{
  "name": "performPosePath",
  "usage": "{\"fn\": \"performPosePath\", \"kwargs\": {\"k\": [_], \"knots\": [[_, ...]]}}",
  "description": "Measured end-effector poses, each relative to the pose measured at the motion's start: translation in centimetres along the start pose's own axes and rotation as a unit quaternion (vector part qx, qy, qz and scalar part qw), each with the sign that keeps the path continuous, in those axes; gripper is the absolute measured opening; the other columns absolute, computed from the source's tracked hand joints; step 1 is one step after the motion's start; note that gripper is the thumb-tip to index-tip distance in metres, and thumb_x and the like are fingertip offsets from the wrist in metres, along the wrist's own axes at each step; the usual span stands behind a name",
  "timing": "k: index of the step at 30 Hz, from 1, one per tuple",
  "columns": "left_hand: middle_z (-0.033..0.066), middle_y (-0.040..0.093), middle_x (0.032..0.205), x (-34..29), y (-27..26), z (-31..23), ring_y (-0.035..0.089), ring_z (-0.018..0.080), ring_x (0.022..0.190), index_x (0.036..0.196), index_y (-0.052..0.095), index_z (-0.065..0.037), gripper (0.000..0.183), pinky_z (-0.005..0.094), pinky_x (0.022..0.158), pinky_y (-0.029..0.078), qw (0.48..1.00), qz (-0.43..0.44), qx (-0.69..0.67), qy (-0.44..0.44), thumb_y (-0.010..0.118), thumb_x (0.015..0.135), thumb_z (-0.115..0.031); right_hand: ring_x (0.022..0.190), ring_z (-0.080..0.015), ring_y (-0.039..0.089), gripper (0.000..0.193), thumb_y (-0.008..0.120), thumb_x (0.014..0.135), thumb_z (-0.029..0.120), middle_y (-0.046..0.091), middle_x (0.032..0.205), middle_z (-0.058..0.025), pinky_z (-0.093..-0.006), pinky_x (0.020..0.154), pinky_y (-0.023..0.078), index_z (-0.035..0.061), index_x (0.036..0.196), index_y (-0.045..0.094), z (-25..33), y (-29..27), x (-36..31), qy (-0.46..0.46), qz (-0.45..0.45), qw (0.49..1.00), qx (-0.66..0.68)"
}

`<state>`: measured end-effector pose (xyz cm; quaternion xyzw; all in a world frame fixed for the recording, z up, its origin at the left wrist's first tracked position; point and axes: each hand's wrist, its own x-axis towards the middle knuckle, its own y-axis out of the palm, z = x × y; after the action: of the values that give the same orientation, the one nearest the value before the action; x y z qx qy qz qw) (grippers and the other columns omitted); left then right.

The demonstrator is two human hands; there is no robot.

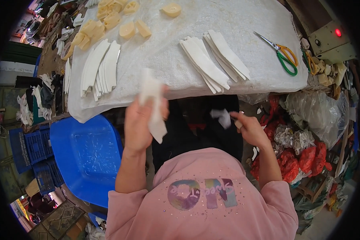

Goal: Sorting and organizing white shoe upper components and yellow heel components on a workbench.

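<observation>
My left hand (137, 124) is closed around a white curved strip (158, 129), which looks like cloth or soft sheet and is blurred by motion. It is upright in front of the table edge, its top end over the table. My right hand (253, 130) is pinched at the right of my lap, with a blurred white scrap (221, 116) at its fingertips and a small tan piece (239, 124) beside them. Stacks of similar white strips lie on the table, one left stack (108, 68) and one right stack (206, 66).
The table (156, 52) is covered in white woven sheeting. Pale yellow rolled pieces (108, 18) lie at its far left; scissors (282, 54) with green and orange handles lie right. A blue tub (84, 160) stands at lower left. Red bags (304, 158) and clear plastic (316, 114) crowd the right.
</observation>
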<state>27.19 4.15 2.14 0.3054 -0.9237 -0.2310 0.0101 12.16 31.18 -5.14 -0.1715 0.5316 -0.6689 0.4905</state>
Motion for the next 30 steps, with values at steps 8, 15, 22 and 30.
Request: {"fn": "performPosePath", "kwargs": {"k": [8, 15, 22, 30], "knots": [[0.0186, 0.052, 0.094, -2.3, 5.5, 7.2, 0.053, 0.0348, 0.087, 0.100, 0.052, 0.002, 0.022, 0.0418, 0.079, 0.043, 0.819, 0.404, 0.389, -0.123, 0.043, 0.091, -0.015, 0.057, -0.0154, 0.039, 0.010, 0.045, 0.084, 0.003, 0.039, 0.062, -0.0017, -0.0304, 0.059, 0.036, 0.0066, 0.093, 0.047, 6.6, 2.6, 3.0, 0.127, -0.128, 0.388, 0.904], [0.0144, 0.047, 0.089, -2.5, 4.2, 7.3, 0.055, 0.0263, 0.073, 0.098, 0.052, 0.003, 0.022, 0.0384, 0.072, 0.044, 0.806, 0.439, 0.392, -0.066, 0.041, 0.092, -0.015, 0.066, -0.0196, 0.054, 0.014, 0.039, 0.093, 0.017, 0.059, 0.082, -0.0111, -0.0371, 0.070, 0.046, 0.0067, 0.089, 0.047, -2.3, 6.1, 4.8, 0.267, -0.224, 0.259, 0.901], [0.0109, 0.050, 0.087, -1.6, 4.2, 6.0, 0.053, 0.0174, 0.071, 0.099, 0.055, 0.004, 0.025, 0.0298, 0.066, 0.045, 0.868, 0.362, 0.320, -0.110, 0.039, 0.091, -0.013, 0.094, -0.0238, 0.058, 0.030, 0.052, 0.091, 0.033, 0.060, 0.106, -0.0167, -0.0380, 0.075, 0.048, 0.0055, 0.103, 0.052, 5.9, 0.8, 1.9, 0.127, 0.020, 0.420, 0.898], [0.0042, 0.058, 0.100, -1.4, 3.5, 4.9, 0.048, 0.0075, 0.081, 0.119, 0.051, -0.001, 0.033, 0.0209, 0.071, 0.040, 0.954, 0.099, 0.279, -0.047, 0.039, 0.096, -0.021, 0.078, -0.0160, 0.056, 0.014, 0.052, 0.091, 0.017, 0.055, 0.084, -0.0069, -0.0284, 0.069, 0.048, 0.0033, 0.092, 0.053, 6.5, -2.1, 2.6, -0.045, -0.254, 0.576, 0.776]]}}
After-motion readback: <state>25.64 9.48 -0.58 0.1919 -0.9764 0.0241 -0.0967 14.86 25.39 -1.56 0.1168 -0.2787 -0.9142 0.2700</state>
